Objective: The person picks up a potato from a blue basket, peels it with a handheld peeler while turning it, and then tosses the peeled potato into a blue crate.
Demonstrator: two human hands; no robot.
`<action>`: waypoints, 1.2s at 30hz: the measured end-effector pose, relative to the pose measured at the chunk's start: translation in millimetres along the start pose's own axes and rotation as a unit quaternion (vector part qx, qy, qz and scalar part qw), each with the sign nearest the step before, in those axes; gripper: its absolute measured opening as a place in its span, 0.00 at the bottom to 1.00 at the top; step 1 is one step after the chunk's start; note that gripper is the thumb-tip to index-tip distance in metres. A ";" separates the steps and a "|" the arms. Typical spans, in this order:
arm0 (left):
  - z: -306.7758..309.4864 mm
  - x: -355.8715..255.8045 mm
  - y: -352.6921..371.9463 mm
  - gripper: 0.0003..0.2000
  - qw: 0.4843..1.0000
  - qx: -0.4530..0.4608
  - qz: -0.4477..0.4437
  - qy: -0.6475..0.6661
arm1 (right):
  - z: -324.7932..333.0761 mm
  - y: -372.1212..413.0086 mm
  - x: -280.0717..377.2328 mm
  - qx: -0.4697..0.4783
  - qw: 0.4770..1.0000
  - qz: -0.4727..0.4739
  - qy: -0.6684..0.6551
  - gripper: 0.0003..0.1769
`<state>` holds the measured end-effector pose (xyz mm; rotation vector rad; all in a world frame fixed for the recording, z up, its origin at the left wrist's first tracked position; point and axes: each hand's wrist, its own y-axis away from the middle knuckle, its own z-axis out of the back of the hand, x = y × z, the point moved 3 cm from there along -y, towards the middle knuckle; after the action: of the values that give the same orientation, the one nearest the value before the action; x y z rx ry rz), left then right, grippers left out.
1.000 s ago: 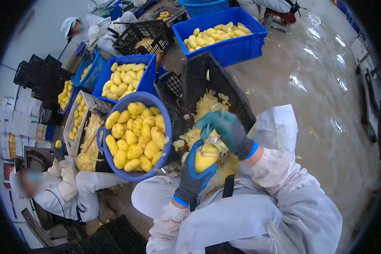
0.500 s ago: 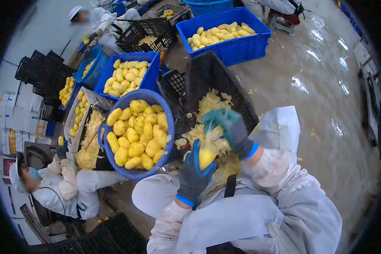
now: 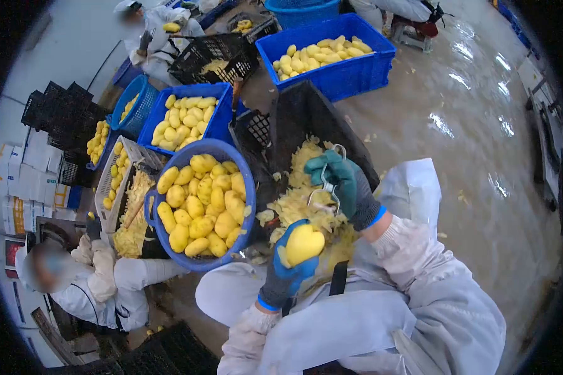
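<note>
Change: your right hand has lifted off the potato and now stands apart from it, above the peelings at the near edge of the black crate. A second ago both hands met on the potato.
Meaning: the peeling stroke looks finished. The side of the potato facing you is bare yellow with no skin showing, and its far side is hidden.
Right hand: raised, back of the glove towards you, fingers curled closed around the peeler.
Left hand: low in front of your lap, wrist bent upward, thumb and fingers cupped firmly round the potato's lower half.
Potato: upright in your left glove, just below the near edge of the black crate and to the right of the blue basket rim.
Peeler: clear of the potato, its wire frame showing beside your fingers. Its blade is too small to make out.
</note>
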<state>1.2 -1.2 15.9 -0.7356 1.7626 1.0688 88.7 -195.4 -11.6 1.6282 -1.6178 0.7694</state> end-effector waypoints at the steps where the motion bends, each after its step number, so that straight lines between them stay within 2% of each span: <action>1: -0.4 6.5 5.9 0.36 1.000 -0.004 0.022 0.009 | -20.4 15.8 12.1 0.055 0.997 0.010 0.045 0.18; 2: 0.4 11.6 5.6 0.35 0.999 -0.004 0.036 0.015 | -36.0 22.8 18.3 0.113 0.989 0.029 0.092 0.18; 3: 1.0 13.1 3.1 0.35 0.999 -0.002 0.047 0.019 | -40.7 23.3 13.2 0.091 0.993 -0.057 0.056 0.20; 6: -2.4 -2.8 6.3 0.33 0.999 0.028 0.019 0.043 | -7.9 -4.7 -3.4 -0.029 0.997 -0.044 -0.048 0.22; 7: -1.4 -4.3 6.1 0.32 0.998 0.035 -0.010 0.051 | -5.9 -0.8 0.0 -0.039 0.997 -0.070 -0.021 0.23; 10: 11.3 16.1 5.5 0.33 0.998 0.057 0.025 0.034 | -41.4 31.5 13.2 0.101 0.991 -0.017 0.082 0.22; 11: 10.8 14.4 4.4 0.32 0.998 0.047 0.025 0.045 | -42.0 29.6 3.6 0.050 0.991 -0.118 -0.027 0.22; 14: 4.4 2.4 9.3 0.29 0.997 0.029 0.010 0.069 | 8.1 -2.9 -26.6 0.019 0.997 0.026 0.067 0.23; 15: 5.5 0.4 8.7 0.28 0.997 0.039 -0.004 0.068 | 0.9 0.4 -17.1 -0.050 0.995 -0.034 -0.079 0.23; 16: 3.7 3.2 13.1 0.28 0.996 0.042 -0.013 0.073 | -13.3 12.3 -6.8 -0.009 1.000 -0.004 -0.017 0.23; 17: 3.9 8.2 12.6 0.28 0.997 -0.006 -0.005 0.083 | -28.6 29.3 0.8 0.032 0.998 0.024 0.044 0.23; 19: 2.9 10.7 10.2 0.28 0.997 -0.001 -0.005 0.074 | -50.2 35.1 0.3 0.036 0.982 -0.150 -0.106 0.22; 23: -0.8 -2.8 12.0 0.24 0.996 -0.010 -0.017 0.084 | -0.6 -3.7 -18.5 -0.056 0.995 -0.047 -0.064 0.24; 26: 0.9 5.4 16.0 0.22 0.996 0.017 0.011 0.084 | -44.0 33.1 2.9 0.037 0.992 -0.100 -0.066 0.23; 27: 3.9 6.2 10.8 0.22 0.996 0.038 0.020 0.074 | -50.8 34.9 4.7 0.017 0.991 -0.123 -0.052 0.24; 30: 9.6 17.7 2.0 0.20 0.995 -0.012 0.012 0.093 | -29.6 10.8 -14.5 0.021 0.997 -0.068 0.001 0.24; 34: 3.9 21.2 8.1 0.23 0.994 -0.034 0.015 0.106 | -27.4 12.8 -32.8 -0.013 0.990 -0.125 -0.062 0.24; 35: 5.6 20.6 6.9 0.24 0.995 -0.029 0.008 0.096 | -18.3 6.3 -43.3 0.026 0.993 -0.106 -0.052 0.20; 36: 9.0 23.5 11.9 0.25 0.996 -0.024 0.008 0.084 | -5.2 0.6 -55.7 0.020 0.996 -0.083 -0.019 0.21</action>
<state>-14.5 11.5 -3.3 -0.8630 1.8945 1.0893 86.2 -159.0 -54.0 1.7909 -1.4793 0.6919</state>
